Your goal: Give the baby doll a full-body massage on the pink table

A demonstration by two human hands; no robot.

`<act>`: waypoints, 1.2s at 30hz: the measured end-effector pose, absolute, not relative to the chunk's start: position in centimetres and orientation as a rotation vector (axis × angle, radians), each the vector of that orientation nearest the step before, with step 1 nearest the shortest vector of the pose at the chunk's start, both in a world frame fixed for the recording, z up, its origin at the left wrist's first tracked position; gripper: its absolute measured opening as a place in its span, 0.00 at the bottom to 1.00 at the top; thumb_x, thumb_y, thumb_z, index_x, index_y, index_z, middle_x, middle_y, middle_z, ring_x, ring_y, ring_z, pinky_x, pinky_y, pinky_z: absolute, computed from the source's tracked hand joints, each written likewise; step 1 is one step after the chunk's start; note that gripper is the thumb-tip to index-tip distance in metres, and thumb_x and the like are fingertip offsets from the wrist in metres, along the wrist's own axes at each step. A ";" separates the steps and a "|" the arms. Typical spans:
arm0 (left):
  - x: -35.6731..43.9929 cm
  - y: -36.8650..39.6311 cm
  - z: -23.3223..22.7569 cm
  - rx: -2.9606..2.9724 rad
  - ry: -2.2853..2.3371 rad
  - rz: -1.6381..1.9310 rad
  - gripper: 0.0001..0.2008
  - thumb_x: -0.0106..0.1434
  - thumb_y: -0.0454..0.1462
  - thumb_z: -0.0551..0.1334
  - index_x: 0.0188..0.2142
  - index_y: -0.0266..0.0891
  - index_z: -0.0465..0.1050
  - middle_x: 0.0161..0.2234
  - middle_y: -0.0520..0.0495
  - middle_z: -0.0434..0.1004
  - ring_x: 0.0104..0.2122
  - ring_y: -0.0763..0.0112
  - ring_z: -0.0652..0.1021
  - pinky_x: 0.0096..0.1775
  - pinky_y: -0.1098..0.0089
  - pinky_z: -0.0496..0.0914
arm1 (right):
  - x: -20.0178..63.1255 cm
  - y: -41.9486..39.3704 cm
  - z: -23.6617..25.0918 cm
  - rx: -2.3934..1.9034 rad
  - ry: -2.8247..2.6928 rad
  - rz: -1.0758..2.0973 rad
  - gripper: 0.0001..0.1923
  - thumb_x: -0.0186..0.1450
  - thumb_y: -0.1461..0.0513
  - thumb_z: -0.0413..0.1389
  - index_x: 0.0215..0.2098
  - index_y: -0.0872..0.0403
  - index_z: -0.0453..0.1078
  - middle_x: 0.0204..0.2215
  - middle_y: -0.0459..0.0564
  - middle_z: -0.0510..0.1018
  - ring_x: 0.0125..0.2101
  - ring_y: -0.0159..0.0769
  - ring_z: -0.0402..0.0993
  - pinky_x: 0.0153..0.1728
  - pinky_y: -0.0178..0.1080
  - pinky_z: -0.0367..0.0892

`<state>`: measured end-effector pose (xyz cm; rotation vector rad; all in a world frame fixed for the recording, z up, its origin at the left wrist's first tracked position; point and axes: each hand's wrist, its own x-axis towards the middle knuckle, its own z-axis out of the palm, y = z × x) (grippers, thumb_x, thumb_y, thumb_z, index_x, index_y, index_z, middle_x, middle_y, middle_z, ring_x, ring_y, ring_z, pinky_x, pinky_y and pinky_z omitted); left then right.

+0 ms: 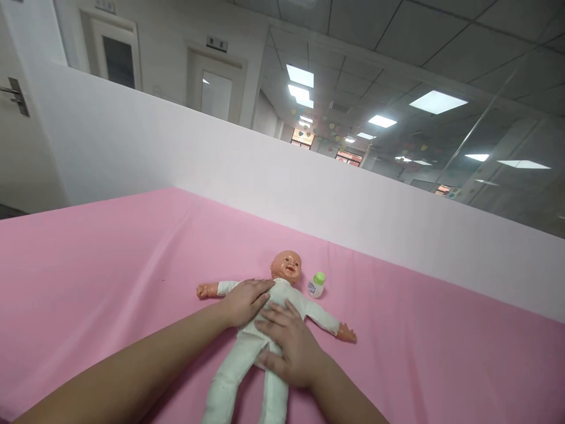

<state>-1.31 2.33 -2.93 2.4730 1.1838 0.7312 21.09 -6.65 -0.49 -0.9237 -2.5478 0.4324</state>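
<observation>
A baby doll (282, 290) with a hard plastic head and a white cloth body lies on its back, arms stretched out to both sides. My left hand (248, 301) rests flat on the doll's chest and shoulder, its fingers pointing right. Lower down, my right hand (291, 344) lies across the belly with its fingers spread. Neither hand grips anything. Beside the doll's head, to the right, stands a small clear bottle (316, 287) with a green cap and a printed label. Part of the doll's torso is hidden under my hands, and its feet are cut off by the frame.
The doll and bottle are on a pink sheet (110, 253) with some creases. A low white wall (247, 171) runs along the far side, with a glass pane above it. At the left is a door with a metal handle (17, 97).
</observation>
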 end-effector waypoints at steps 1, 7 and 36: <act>-1.3 2.3 -3.0 2.474 1.183 0.729 0.27 0.77 0.45 0.48 0.68 0.39 0.70 0.67 0.41 0.73 0.66 0.55 0.74 0.68 0.50 0.66 | 21.5 -5.9 -0.6 -0.987 -2.532 0.419 0.32 0.73 0.42 0.55 0.71 0.42 0.66 0.71 0.52 0.69 0.74 0.52 0.57 0.75 0.66 0.38; -1.3 2.3 -3.1 2.481 1.194 0.725 0.27 0.77 0.44 0.49 0.68 0.38 0.69 0.67 0.40 0.73 0.66 0.54 0.73 0.68 0.49 0.65 | 24.0 -2.7 -2.0 -1.225 -2.341 0.319 0.28 0.76 0.49 0.52 0.71 0.47 0.66 0.74 0.55 0.62 0.74 0.50 0.56 0.73 0.62 0.53; 0.3 -0.3 -1.1 2.600 0.788 0.583 0.27 0.77 0.52 0.53 0.70 0.51 0.68 0.73 0.43 0.61 0.73 0.49 0.62 0.73 0.39 0.48 | 25.4 -2.1 -2.0 -1.639 -2.144 0.149 0.25 0.73 0.65 0.45 0.62 0.49 0.74 0.52 0.52 0.85 0.51 0.46 0.81 0.52 0.43 0.71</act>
